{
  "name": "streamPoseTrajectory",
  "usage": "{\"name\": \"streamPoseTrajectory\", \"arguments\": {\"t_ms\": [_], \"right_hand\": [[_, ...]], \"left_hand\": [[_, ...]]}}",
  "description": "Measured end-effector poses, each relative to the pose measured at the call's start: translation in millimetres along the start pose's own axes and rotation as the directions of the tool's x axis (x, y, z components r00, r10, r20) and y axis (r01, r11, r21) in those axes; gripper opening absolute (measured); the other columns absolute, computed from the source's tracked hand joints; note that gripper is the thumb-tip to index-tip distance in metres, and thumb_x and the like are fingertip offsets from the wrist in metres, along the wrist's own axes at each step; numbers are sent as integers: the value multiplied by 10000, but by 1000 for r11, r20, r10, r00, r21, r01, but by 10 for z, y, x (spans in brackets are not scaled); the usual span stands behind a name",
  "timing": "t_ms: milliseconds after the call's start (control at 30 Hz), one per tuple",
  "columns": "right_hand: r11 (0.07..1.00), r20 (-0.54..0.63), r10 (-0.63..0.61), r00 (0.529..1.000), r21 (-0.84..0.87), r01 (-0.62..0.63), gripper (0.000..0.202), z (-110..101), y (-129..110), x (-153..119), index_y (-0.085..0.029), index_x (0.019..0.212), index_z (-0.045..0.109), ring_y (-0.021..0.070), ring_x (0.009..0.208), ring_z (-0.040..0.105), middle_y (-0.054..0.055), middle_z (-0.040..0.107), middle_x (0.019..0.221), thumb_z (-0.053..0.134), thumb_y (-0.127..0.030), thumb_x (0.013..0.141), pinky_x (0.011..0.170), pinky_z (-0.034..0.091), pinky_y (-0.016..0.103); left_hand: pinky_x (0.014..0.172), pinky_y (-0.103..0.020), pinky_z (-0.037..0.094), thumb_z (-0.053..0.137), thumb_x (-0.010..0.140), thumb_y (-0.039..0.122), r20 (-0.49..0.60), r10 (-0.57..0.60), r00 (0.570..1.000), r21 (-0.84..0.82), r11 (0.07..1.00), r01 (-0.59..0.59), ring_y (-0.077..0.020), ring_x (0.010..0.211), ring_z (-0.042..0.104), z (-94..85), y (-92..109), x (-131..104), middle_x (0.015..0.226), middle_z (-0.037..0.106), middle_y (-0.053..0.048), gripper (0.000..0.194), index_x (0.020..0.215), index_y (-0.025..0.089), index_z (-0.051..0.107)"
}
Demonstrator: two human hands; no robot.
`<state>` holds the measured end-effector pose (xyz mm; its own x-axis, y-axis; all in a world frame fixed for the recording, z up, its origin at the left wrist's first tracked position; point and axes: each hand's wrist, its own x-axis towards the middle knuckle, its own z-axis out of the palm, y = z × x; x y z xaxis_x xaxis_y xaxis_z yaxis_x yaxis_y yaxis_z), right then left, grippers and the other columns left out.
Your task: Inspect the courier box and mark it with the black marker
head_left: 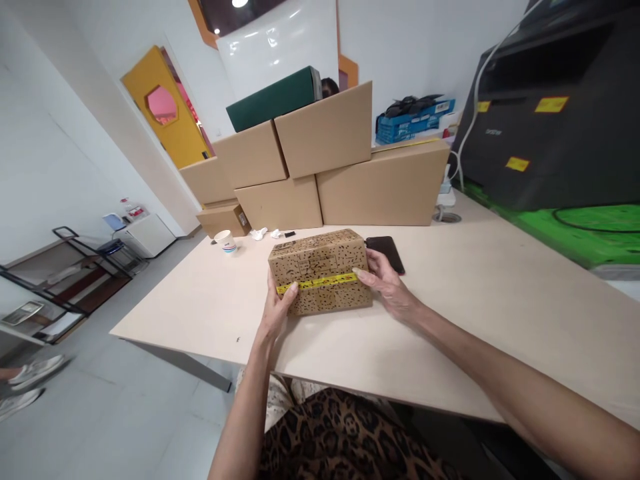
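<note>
Between my two hands is a small brown cardboard box (325,297) with black speckles and a strip of yellow tape (325,283) across its near side. My left hand (276,303) grips its left end, thumb on the tape. On the right end, my right hand (387,283) has its thumb over the tape and its fingers behind the edge. The box is tilted slightly, close above or resting on the table (200,293); I cannot tell which. Behind the right hand lies a flat black object (387,253), perhaps a phone or tablet.
Stacked cardboard boxes (280,207) line the table's back, topped by a dark green box (275,100). A paper cup (226,241) and crumpled white tissue (259,233) stand in front. To the right are a black printer (545,140) and green surface (585,233). Someone's shoes (37,372) show at left.
</note>
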<state>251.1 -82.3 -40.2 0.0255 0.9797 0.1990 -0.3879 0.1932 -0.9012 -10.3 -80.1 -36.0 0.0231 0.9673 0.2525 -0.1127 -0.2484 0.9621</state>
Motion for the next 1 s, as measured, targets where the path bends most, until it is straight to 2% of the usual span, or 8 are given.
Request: {"name": "streamPoseTrajectory", "arguments": {"t_ms": [67,167,333,433,600,767,900,1000], "right_hand": [[999,-3,45,999,4,-45,729,-5,37,35,-317,1269,579,300,1394,585,67,656,1466,946,-498,665,1212,438,508],[997,41,72,997,5,-72,747,-6,77,73,-333,1313,570,293,1293,650,42,702,1391,944,-437,673,1161,489,512],[998,31,65,997,-2,-65,817,-26,117,82,-311,1354,551,315,1207,687,69,712,1330,947,-379,643,1079,542,547],[998,18,55,998,-32,-54,857,-48,109,72,-306,1360,532,333,1214,680,81,693,1327,957,-361,618,1067,543,580],[992,64,110,992,-75,-105,869,-35,19,12,-297,1361,539,347,1229,669,99,681,1340,969,-410,615,1087,523,612],[991,110,130,985,12,-132,844,45,-95,-69,-341,1393,542,343,1286,658,79,706,1378,947,-423,657,1110,523,583],[978,34,160,986,126,-164,826,119,-179,-96,-342,1373,555,357,1221,700,74,734,1338,932,-393,639,1029,574,588],[977,-68,158,985,159,-145,785,164,-228,-100,-333,1326,581,375,1199,709,70,747,1309,926,-384,622,1004,586,601]], "left_hand": [[1177,-458,459,866,777,581,9,-52,999,-49,997,52,-336,1420,558,-6,-22,40,1517,604,-158,870,1490,238,506],[1135,-450,493,901,728,582,26,-106,994,-105,989,108,-320,1366,600,-14,-36,83,1482,626,-147,899,1458,252,493],[1050,-443,549,875,761,553,-23,-83,996,-130,988,80,-292,1218,685,-15,-99,32,1353,688,-124,833,1424,250,473],[1080,-460,537,866,769,553,-2,-84,996,-139,987,83,-309,1247,680,-42,-97,-3,1363,687,-140,831,1431,234,477],[1190,-467,465,894,696,608,29,-54,998,-150,987,58,-351,1430,565,-99,131,102,1513,610,-151,1040,1553,255,422],[1203,-494,453,896,691,536,-15,-61,998,-164,985,58,-367,1446,557,12,344,157,1554,586,-147,1128,1628,247,338],[1139,-527,512,904,665,545,-11,-121,993,-206,972,116,-392,1344,640,134,336,98,1492,636,-167,1150,1622,218,357],[1105,-519,541,898,689,567,55,-164,985,-218,961,172,-391,1317,657,151,308,56,1457,668,-159,1061,1581,228,433]]}}
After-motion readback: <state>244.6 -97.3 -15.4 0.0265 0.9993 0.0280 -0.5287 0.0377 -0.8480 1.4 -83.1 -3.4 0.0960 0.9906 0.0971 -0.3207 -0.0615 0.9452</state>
